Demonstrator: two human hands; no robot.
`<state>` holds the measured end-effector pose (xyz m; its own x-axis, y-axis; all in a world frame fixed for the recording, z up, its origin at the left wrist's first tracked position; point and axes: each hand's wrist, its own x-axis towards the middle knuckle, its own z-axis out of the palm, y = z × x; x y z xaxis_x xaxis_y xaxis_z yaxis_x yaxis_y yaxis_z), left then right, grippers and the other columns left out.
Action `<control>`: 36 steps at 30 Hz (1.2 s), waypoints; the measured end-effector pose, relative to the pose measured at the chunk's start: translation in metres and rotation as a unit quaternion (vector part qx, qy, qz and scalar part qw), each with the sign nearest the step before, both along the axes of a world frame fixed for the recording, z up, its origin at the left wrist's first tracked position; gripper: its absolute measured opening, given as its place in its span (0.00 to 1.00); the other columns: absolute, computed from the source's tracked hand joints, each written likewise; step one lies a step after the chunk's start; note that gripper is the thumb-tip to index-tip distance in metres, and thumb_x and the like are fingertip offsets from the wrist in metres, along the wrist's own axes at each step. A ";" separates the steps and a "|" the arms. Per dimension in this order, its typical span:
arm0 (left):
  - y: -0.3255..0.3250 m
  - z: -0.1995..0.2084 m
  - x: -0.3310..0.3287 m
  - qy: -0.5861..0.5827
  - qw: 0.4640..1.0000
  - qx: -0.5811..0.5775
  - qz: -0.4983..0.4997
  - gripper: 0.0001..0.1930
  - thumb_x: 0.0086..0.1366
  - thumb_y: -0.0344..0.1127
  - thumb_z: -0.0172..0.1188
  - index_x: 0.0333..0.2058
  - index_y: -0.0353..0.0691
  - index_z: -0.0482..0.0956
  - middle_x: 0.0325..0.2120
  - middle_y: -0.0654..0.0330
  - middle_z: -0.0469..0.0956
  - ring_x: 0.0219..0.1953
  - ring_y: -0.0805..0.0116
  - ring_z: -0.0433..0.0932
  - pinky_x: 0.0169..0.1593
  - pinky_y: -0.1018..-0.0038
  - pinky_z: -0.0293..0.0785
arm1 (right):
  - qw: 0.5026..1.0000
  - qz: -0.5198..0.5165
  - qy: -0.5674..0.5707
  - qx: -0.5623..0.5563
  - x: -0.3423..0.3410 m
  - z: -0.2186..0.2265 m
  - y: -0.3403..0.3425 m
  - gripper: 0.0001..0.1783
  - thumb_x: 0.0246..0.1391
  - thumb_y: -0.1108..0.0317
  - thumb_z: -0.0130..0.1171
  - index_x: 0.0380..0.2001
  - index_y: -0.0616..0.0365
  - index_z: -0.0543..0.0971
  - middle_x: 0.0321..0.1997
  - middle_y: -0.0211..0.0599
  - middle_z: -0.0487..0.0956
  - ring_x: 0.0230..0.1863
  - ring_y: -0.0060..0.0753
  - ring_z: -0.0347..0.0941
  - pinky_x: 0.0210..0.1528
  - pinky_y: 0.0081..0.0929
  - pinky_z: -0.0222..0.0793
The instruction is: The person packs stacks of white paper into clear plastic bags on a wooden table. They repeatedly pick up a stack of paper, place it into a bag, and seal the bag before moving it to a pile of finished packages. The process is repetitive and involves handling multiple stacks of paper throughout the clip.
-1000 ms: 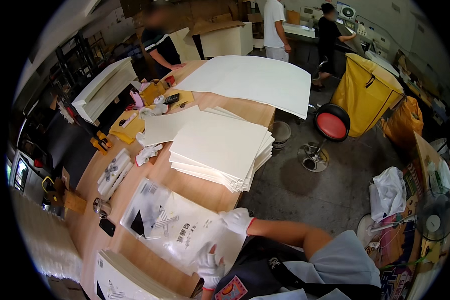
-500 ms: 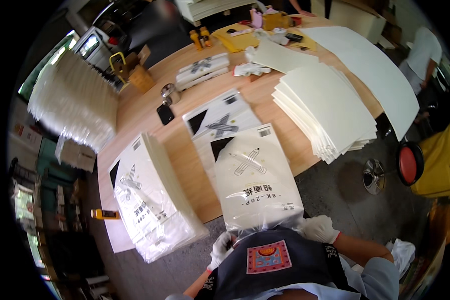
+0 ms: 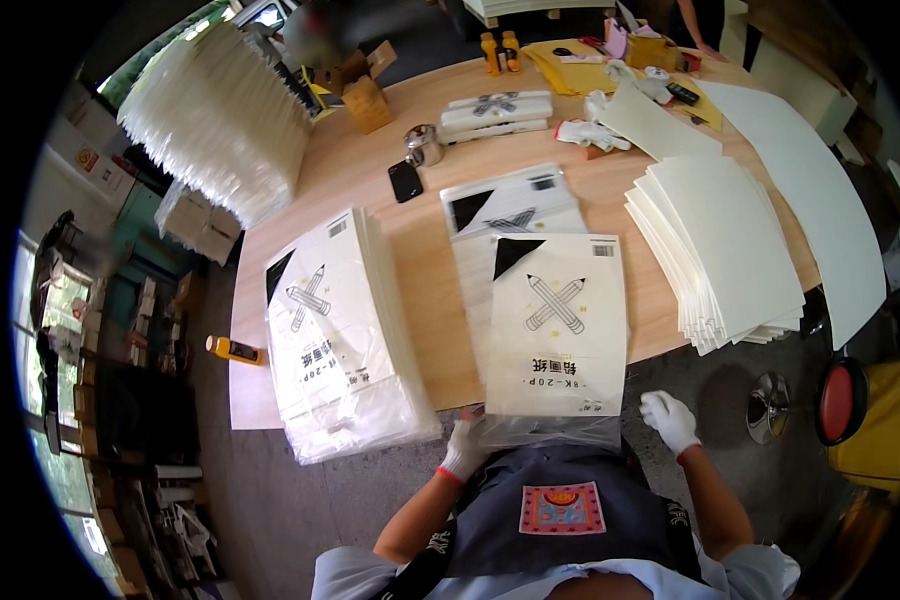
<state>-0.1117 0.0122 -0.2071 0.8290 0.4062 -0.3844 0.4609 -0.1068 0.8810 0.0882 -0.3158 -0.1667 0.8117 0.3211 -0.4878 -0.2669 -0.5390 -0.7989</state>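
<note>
A clear plastic bag holding a white paper pack [image 3: 560, 350], printed with crossed pencils and a black corner, lies at the table's near edge. Its clear flap [image 3: 550, 431] hangs over the edge against my apron. My left hand [image 3: 463, 450], in a white knit glove, is closed at the flap's left corner. To the right of the bag, apart from it, is my right hand [image 3: 672, 422], also gloved, its fingers curled; anything inside them is hidden. Under the bag's far end lies another printed pack [image 3: 510, 205]. A stack of bagged packs [image 3: 340, 330] stands to the left.
Cream paper sheets [image 3: 720, 245] are piled on the right, beside a long white sheet [image 3: 820, 200]. Farther back are a phone [image 3: 405, 181], a metal pot [image 3: 423, 146], wrapped packs [image 3: 495, 115] and white gloves [image 3: 590, 134]. An orange bottle [image 3: 234, 350] lies far left. A red-topped stool [image 3: 843, 401] stands right.
My right hand has come off the flap's right corner and moved outward to the right. My left hand stays at the left corner. The bag lies flatter, and the view has shifted.
</note>
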 end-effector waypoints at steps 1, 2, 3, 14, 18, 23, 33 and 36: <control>-0.003 -0.045 0.010 -0.032 0.980 -0.189 0.062 0.16 0.61 0.38 0.58 0.44 0.37 0.72 0.30 0.63 0.77 0.38 0.68 0.78 0.41 0.74 0.74 | 0.998 -0.024 0.052 0.020 0.001 -0.008 0.014 0.22 0.58 0.52 0.51 0.44 0.61 0.75 0.37 0.36 0.79 0.32 0.26 0.76 0.33 0.25 0.72; -0.004 -0.041 0.017 -0.036 0.966 -0.237 0.099 0.16 0.61 0.39 0.58 0.44 0.36 0.72 0.30 0.63 0.77 0.35 0.69 0.78 0.39 0.74 0.73 | 0.992 -0.056 0.104 0.038 0.001 -0.013 0.031 0.24 0.58 0.53 0.51 0.48 0.62 0.73 0.40 0.37 0.79 0.34 0.27 0.76 0.33 0.25 0.73; -0.006 -0.034 0.020 -0.042 0.948 -0.281 0.144 0.15 0.62 0.40 0.58 0.43 0.36 0.72 0.29 0.64 0.77 0.33 0.70 0.77 0.37 0.75 0.73 | 0.995 -0.050 0.090 0.011 -0.008 0.006 0.051 0.24 0.60 0.58 0.51 0.53 0.64 0.70 0.46 0.39 0.77 0.37 0.30 0.76 0.37 0.26 0.74; 0.080 0.209 -0.065 -0.511 0.812 -0.016 0.281 0.09 0.69 0.35 0.42 0.35 0.39 0.70 0.24 0.67 0.68 0.25 0.79 0.67 0.29 0.79 0.67 | 0.875 0.322 0.256 0.256 -0.024 0.061 0.280 0.21 0.55 0.53 0.58 0.42 0.59 0.78 0.17 0.17 0.64 0.17 0.10 0.54 0.18 0.13 0.49; 0.173 0.217 -0.104 -0.405 0.800 0.157 0.414 0.05 0.67 0.29 0.46 0.34 0.40 0.72 0.24 0.69 0.69 0.27 0.83 0.70 0.30 0.86 0.67 | 0.873 0.301 0.236 0.301 -0.052 0.092 0.368 0.18 0.54 0.54 0.60 0.36 0.59 0.79 0.18 0.22 0.68 0.18 0.14 0.59 0.18 0.17 0.53; 0.195 0.139 -0.140 0.001 0.896 0.189 0.401 0.14 0.66 0.43 0.52 0.29 0.38 0.73 0.16 0.73 0.62 0.19 0.84 0.61 0.24 0.86 0.62 | 0.911 0.247 0.212 0.255 -0.071 0.082 0.390 0.15 0.52 0.65 0.61 0.37 0.65 0.75 0.32 0.35 0.79 0.27 0.21 0.74 0.31 0.20 0.71; 0.054 -0.054 -0.102 -0.044 0.911 -0.205 0.355 0.06 0.61 0.37 0.52 0.26 0.44 0.70 0.16 0.66 0.67 0.17 0.73 0.64 0.22 0.73 0.63 | 0.888 0.323 0.264 0.193 -0.072 0.043 0.223 0.22 0.52 0.63 0.61 0.48 0.62 0.74 0.36 0.36 0.80 0.33 0.21 0.76 0.35 0.19 0.73; 0.011 -0.009 -0.013 -0.099 0.990 0.088 -0.057 0.05 0.58 0.36 0.57 0.31 0.43 0.74 0.22 0.59 0.76 0.23 0.64 0.73 0.28 0.68 0.71 | 0.934 0.184 0.245 0.185 -0.044 0.017 0.159 0.21 0.53 0.64 0.59 0.49 0.61 0.72 0.37 0.37 0.80 0.31 0.22 0.75 0.33 0.19 0.73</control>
<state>-0.1249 0.0235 -0.2165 0.9254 0.3519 -0.1410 0.2567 -0.3079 0.9162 0.0440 -0.1572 -0.1493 0.3226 0.7541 -0.5721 -0.5003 -0.3772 -0.7794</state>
